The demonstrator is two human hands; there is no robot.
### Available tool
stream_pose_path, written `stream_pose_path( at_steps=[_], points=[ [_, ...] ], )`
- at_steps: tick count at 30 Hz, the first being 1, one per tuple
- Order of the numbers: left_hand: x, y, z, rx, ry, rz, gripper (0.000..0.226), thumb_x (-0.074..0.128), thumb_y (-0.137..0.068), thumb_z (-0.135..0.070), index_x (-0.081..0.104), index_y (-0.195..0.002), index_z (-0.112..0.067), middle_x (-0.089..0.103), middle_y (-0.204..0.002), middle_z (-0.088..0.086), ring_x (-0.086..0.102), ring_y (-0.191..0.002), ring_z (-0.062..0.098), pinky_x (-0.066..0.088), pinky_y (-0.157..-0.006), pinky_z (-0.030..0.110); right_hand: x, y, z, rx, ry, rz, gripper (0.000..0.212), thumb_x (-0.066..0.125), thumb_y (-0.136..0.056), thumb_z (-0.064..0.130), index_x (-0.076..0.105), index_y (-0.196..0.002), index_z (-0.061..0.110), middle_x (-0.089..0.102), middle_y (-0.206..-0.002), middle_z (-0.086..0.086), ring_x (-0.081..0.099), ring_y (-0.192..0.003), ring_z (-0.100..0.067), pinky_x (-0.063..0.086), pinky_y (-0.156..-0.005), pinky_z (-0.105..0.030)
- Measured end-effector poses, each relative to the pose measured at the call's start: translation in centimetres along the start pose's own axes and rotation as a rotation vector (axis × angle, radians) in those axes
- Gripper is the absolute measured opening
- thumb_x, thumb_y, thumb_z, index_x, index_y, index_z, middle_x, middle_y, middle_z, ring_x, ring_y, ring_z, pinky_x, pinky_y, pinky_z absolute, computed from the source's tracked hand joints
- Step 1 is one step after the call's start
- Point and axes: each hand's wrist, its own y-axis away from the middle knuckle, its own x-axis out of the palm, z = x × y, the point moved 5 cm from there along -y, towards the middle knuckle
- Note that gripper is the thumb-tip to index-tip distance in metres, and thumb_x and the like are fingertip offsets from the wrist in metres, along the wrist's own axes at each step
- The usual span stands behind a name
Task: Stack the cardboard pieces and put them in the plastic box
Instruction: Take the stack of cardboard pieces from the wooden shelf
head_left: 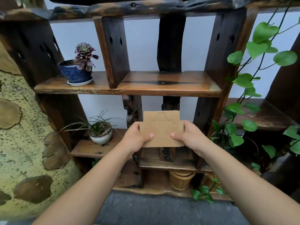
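Flat brown cardboard pieces point(162, 127) with die-cut curves are held together as a small stack in front of the wooden shelf unit, at mid-height of the view. My left hand point(138, 138) grips the stack's left edge, thumb on the front face. My right hand point(188, 137) grips the right edge the same way. One piece sticks up higher behind the front piece. No plastic box is in view.
A dark wooden shelf unit point(129, 88) stands ahead. It carries a succulent in a blue pot point(78, 70), a grassy plant in a white pot point(100, 132) and bamboo buckets point(180, 179) at the bottom. A leafy vine point(253, 78) hangs on the right.
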Motion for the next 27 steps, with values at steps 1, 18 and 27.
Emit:
stream_pose_path(
  at_steps=[1, 18, 27],
  points=[
    [0.0, 0.1, 0.1, -0.004, -0.004, -0.009, 0.045, 0.078, -0.078, -0.013, 0.054, -0.116, -0.018, 0.065, -0.115, 0.001, 0.062, -0.105, 0.018, 0.050, -0.097, 0.043, 0.1, -0.1, -0.2, 0.002, 0.010, 0.002, 0.044, 0.076, -0.082, 0.018, 0.053, -0.120, 0.021, 0.064, -0.118, 0.002, 0.060, -0.109, -0.020, 0.052, -0.096, -0.045],
    [-6.4, 4.9, 5.3, -0.126, -0.010, -0.280, 0.042, 0.076, -0.079, -0.005, 0.053, -0.113, -0.014, 0.066, -0.112, 0.005, 0.063, -0.105, 0.021, 0.051, -0.093, 0.039, 9.2, -1.9, 0.0, -0.062, 0.120, 0.231, 0.036, 0.076, -0.081, 0.025, 0.051, -0.107, 0.030, 0.057, -0.098, 0.020, 0.056, -0.098, -0.007, 0.046, -0.082, -0.027],
    [-16.1, 13.3, 9.9, -0.221, -0.025, -0.466, 0.044, 0.076, -0.079, -0.007, 0.053, -0.116, -0.014, 0.066, -0.109, 0.004, 0.063, -0.095, 0.011, 0.051, -0.082, 0.028, 21.6, 1.6, 2.5, -0.084, 0.109, 0.407, 0.039, 0.078, -0.078, 0.022, 0.055, -0.108, 0.028, 0.064, -0.108, 0.008, 0.060, -0.098, -0.010, 0.052, -0.083, -0.033]
  ],
)
